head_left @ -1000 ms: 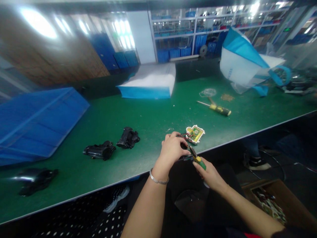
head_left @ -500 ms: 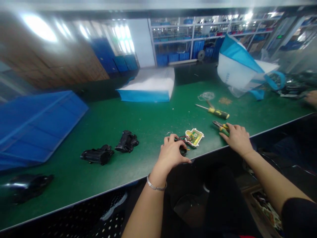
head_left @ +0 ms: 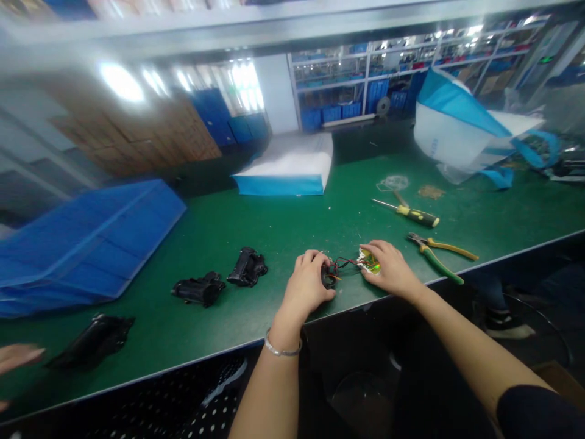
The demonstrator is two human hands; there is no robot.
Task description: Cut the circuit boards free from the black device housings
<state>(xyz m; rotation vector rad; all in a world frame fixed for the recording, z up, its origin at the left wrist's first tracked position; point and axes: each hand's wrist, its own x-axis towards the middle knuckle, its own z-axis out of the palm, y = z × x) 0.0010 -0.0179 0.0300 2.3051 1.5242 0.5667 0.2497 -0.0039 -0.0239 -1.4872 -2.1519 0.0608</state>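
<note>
A white case (head_left: 362, 258) with a yellowish inside and a small green glow sits on the counter (head_left: 283, 225) near its front edge, partly hidden by the right hand (head_left: 375, 265), whose fingers and thumb are clamped on it. Thin red and dark wires (head_left: 343, 263) run from it to a black part (head_left: 326, 277), mostly covered by the left hand (head_left: 315, 281), which is curled tight around it. A blue bin (head_left: 86, 244) stands at the left, its inside out of sight; what the upright white and blue bag (head_left: 457, 131) holds cannot be told. The front edge slants up to the right, and the pliers (head_left: 429, 249), jaws inward, reach it with their green handle. Green surface stretches from the hands back to the flat bag (head_left: 286, 174) and left to 3 black casings (head_left: 247, 267).
</note>
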